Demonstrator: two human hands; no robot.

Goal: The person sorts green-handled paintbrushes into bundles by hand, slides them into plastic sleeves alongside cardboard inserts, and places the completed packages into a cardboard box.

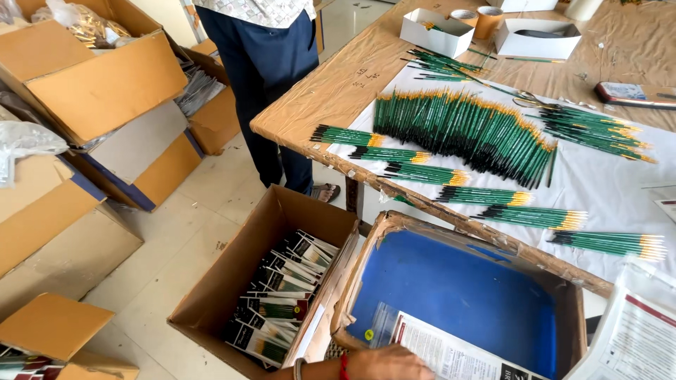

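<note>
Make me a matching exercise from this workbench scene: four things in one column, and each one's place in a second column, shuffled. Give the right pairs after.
Things:
1. long row of green paintbrushes
2. packaged brush sets
3. printed sheet
4. person in dark trousers

Places:
A. inside the open cardboard box on the floor
B. standing at the far end of the table
C. in the blue-lined box, by the hand
D. on the white sheet covering the table

Pairs: 1-D, 2-A, 3-C, 4-B
</note>
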